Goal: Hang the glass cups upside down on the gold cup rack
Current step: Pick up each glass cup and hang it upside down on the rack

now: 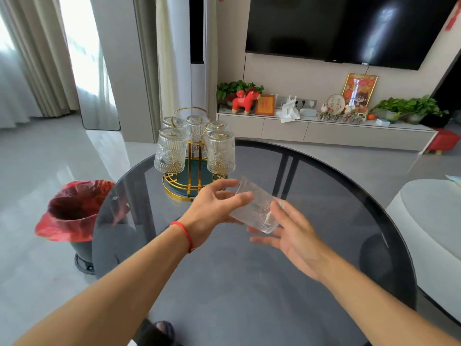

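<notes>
You are holding a glass cup (257,206) tilted on its side in the air above the round dark desk (324,221), just in front of the gold cup rack (192,156). Your left hand (214,208) is wrapping the cup, its fingers (239,197) curled over the rim end and thumb underneath. Your right hand (294,236) is sitting at the cup's thick base with fingers spread wide and loose; whether it is touching the glass is hard to tell. Five ribbed glass cups (171,152) are hanging upside down on the rack, whose green tray base is resting on the desk. Beside the desk, a bin (74,213) is lined with a red bag, its contents unseen.
</notes>
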A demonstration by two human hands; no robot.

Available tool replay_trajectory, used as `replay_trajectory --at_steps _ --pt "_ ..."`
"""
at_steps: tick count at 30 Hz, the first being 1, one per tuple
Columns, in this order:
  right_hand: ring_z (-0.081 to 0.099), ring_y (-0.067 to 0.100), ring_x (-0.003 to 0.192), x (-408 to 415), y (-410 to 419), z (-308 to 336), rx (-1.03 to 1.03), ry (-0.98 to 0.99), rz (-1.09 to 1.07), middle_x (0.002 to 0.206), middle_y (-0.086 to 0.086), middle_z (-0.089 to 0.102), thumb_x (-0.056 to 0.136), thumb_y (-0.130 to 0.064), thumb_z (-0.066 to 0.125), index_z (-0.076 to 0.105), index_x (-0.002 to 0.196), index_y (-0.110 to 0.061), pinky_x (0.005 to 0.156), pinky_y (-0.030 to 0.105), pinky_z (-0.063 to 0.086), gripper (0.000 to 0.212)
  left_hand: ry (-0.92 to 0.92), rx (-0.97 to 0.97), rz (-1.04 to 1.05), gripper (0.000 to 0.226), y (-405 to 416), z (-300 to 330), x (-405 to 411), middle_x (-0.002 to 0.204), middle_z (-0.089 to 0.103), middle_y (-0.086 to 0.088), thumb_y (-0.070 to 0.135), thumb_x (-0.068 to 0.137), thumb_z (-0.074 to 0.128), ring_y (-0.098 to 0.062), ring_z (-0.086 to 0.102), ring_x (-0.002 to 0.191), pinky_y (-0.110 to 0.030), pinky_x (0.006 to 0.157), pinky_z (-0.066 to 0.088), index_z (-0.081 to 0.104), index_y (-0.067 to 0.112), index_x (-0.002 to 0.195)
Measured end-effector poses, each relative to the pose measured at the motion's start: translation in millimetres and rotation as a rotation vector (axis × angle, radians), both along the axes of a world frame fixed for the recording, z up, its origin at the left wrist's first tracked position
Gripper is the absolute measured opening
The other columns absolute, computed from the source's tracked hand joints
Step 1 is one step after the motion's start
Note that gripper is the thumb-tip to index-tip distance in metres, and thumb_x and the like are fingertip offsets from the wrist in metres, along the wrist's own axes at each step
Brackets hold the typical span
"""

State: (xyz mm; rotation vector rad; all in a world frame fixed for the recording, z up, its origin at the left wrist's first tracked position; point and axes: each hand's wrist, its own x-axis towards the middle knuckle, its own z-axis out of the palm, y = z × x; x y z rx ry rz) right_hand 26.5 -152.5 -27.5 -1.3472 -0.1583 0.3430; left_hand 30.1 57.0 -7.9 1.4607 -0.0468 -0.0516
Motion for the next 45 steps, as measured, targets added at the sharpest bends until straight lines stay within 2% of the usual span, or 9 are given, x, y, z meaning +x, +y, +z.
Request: replay_trajectory --at_steps 4,6,9,14,17,23,34,40,45 --pt "0.074 0.026 0.112 14 24 11 -0.055 -0.126 -0.115 0.131 0.015 0.072 0.087 -0.040 0.075 0.061 0.134 -0.015 0.084 0.041 0.063 0.055 -0.010 -0.007 0.031 0.060 27 -7 11 0.119 0.077 -0.001 0.067 0.089 0.058 -0.021 0.072 0.110 -0.042 0.087 0.062 0.068 0.024 0.129" --pt "0.077 0.017 0.099 27 35 31 -0.220 -0.249 -0.213 0.131 0.009 0.070 0.084 -0.045 0.081 0.060 0.133 -0.026 0.090 0.046 0.062 0.057 -0.042 0.267 0.225 0.049 42 -13 20 0.122 0.071 0.003 0.057 0.101 0.040 -0.020 0.065 0.114 -0.034 0.091 0.054 0.069 0.025 0.123" --pt "0.072 0.018 0.113 45 61 69 -0.439 -0.458 -0.280 0.139 -0.003 0.064 0.078 -0.056 0.079 0.059 0.138 -0.040 0.095 0.049 0.060 0.065 -0.156 0.955 0.311 0.047 62 -35 29 0.149 0.054 -0.005 0.031 0.095 0.058 -0.024 0.047 0.138 -0.035 0.108 0.041 0.059 0.021 0.140" --pt "0.048 0.004 0.133 68 104 115 -0.633 -0.733 -0.328 0.152 -0.008 0.056 0.086 -0.050 0.076 0.055 0.148 -0.030 0.111 0.036 0.045 0.068 -0.125 1.286 0.134 0.074 59 -55 34 0.167 0.025 -0.006 0.033 0.087 0.064 -0.030 0.010 0.156 -0.053 0.118 0.036 0.038 0.021 0.155" --pt "0.051 0.013 0.138 79 126 130 -0.752 -0.848 -0.331 0.153 0.000 0.057 0.089 -0.045 0.075 0.054 0.149 -0.020 0.106 0.026 0.038 0.068 -0.101 1.358 0.158 0.072 56 -55 34 0.166 0.025 -0.007 0.035 0.089 0.063 -0.031 0.008 0.156 -0.053 0.116 0.040 0.038 0.018 0.153" --pt "0.049 0.028 0.143 100 160 135 -0.964 -0.910 -0.271 0.153 0.008 0.058 0.090 -0.050 0.071 0.052 0.151 -0.018 0.117 0.044 0.040 0.072 -0.066 1.400 0.135 0.069 54 -51 35 0.168 0.020 -0.008 0.035 0.092 0.061 -0.031 0.003 0.157 -0.054 0.117 0.038 0.035 0.015 0.153" --pt "0.048 0.034 0.125 132 194 93 -1.348 -0.993 -0.206 0.130 0.009 0.072 0.093 -0.065 0.055 0.060 0.142 -0.029 0.097 0.047 0.040 0.061 -0.099 1.470 0.163 0.060 50 -49 30 0.166 0.023 -0.013 0.030 0.092 0.060 -0.035 0.009 0.156 -0.053 0.114 0.039 0.042 0.011 0.146" --pt "0.045 0.029 0.124 139 192 78 -1.392 -1.032 -0.180 0.133 0.003 0.071 0.096 -0.070 0.043 0.061 0.140 -0.033 0.094 0.048 0.035 0.061 -0.122 1.494 0.194 0.048 49 -48 29 0.165 0.026 -0.014 0.026 0.092 0.057 -0.034 0.015 0.154 -0.049 0.111 0.041 0.051 0.011 0.137" --pt "0.041 0.028 0.141 127 183 79 -1.350 -1.104 -0.117 0.152 0.006 0.056 0.103 -0.059 0.035 0.051 0.150 -0.020 0.110 0.047 0.030 0.063 -0.111 1.485 0.191 0.046 49 -46 27 0.163 0.028 -0.012 0.025 0.091 0.057 -0.031 0.018 0.153 -0.048 0.108 0.045 0.052 0.013 0.135"
